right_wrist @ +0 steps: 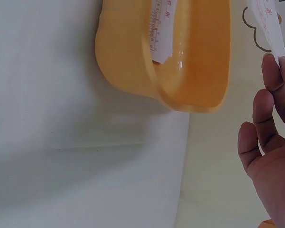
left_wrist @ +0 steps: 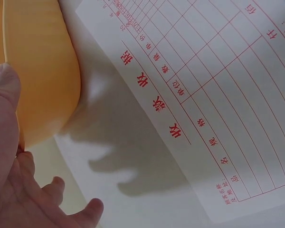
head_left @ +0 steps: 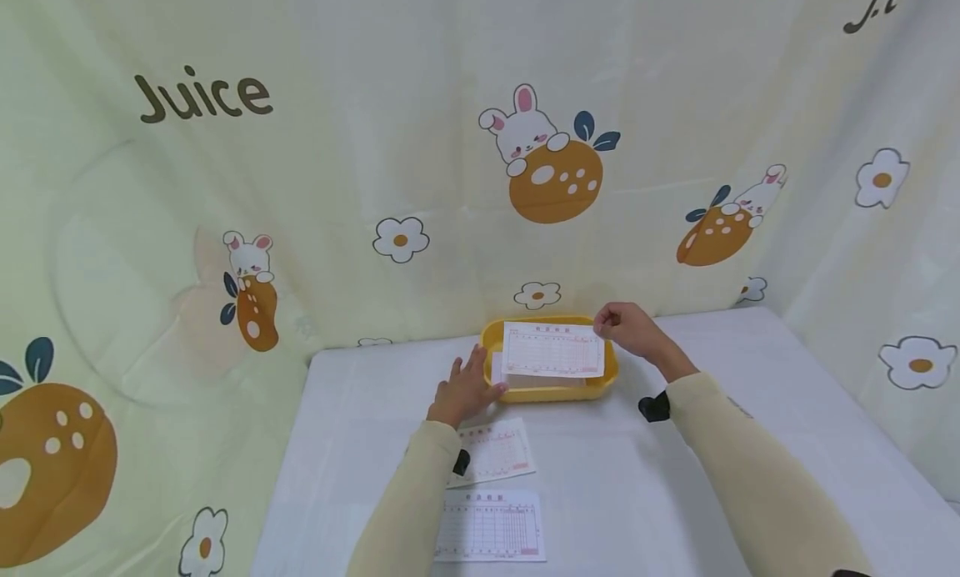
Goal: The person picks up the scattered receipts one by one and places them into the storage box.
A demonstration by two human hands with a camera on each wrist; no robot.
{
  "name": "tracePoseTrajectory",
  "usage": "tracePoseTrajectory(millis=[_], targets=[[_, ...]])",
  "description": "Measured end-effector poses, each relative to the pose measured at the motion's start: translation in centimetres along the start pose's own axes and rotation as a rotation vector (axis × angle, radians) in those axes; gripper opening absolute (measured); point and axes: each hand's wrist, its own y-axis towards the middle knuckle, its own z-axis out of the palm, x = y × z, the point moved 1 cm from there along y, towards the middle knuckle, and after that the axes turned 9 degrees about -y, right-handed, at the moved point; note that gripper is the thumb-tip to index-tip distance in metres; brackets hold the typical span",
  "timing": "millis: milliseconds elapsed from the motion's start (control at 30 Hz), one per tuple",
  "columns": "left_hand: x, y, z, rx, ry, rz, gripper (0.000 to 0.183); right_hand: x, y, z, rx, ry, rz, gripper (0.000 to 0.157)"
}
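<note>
A yellow plastic basket (head_left: 558, 394) stands at the table's back edge. My left hand (head_left: 461, 391) holds its left end, with the thumb (left_wrist: 7, 83) on the rim and the other fingers spread outside. Between thumb and forefinger, my right hand (head_left: 633, 331) pinches the right edge of a printed receipt slip (head_left: 553, 349), held tilted above the basket. Inside the basket lies more printed paper (right_wrist: 162, 31). On the table in front are two more receipt slips, a red-printed one (head_left: 498, 454) partly under the left forearm and a darker-printed one (head_left: 495, 527) nearer me.
A white cloth covers the table (head_left: 600, 477). Behind it hangs a curtain (head_left: 450, 160) printed with rabbits, oranges and flowers, close to the basket's far side.
</note>
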Motion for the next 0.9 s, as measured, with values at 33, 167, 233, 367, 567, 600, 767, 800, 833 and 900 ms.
tracePoseTrajectory(millis=[33,167,233,367,567,600,767,800,833,900], targets=[[0.1,0.1,0.0,0.001,-0.002,-0.003,0.088,0.0,0.0,0.1,-0.001,0.000,0.002,0.010],[0.3,0.3,0.1,0.004,-0.004,-0.007,0.088,-0.1,0.1,0.3,0.000,-0.002,0.008,0.010],[0.4,0.3,0.0,0.002,-0.011,-0.008,0.088,-0.1,0.1,0.4,-0.003,-0.008,0.004,0.010],[0.4,0.2,-0.1,-0.003,-0.023,-0.004,0.088,-0.2,0.2,0.7,-0.013,-0.041,-0.009,0.009],[0.6,0.1,0.3,0.000,-0.014,-0.005,0.089,-0.2,0.1,1.3,-0.003,-0.078,-0.013,0.008],[0.7,0.2,0.4,-0.002,-0.011,-0.006,0.090,-0.1,0.1,1.4,-0.006,-0.078,-0.017,0.008],[0.8,0.5,0.5,-0.008,-0.013,-0.009,0.090,0.4,0.6,1.8,-0.026,-0.088,-0.055,0.006],[0.8,0.6,0.6,-0.008,-0.011,-0.008,0.090,0.5,0.8,1.8,-0.032,-0.092,-0.065,0.006],[0.8,0.7,0.6,-0.008,-0.009,-0.008,0.090,0.6,0.9,1.9,-0.035,-0.094,-0.073,0.006],[0.9,0.8,0.6,-0.007,-0.002,-0.008,0.090,0.8,1.1,1.9,-0.035,-0.098,-0.086,0.006]])
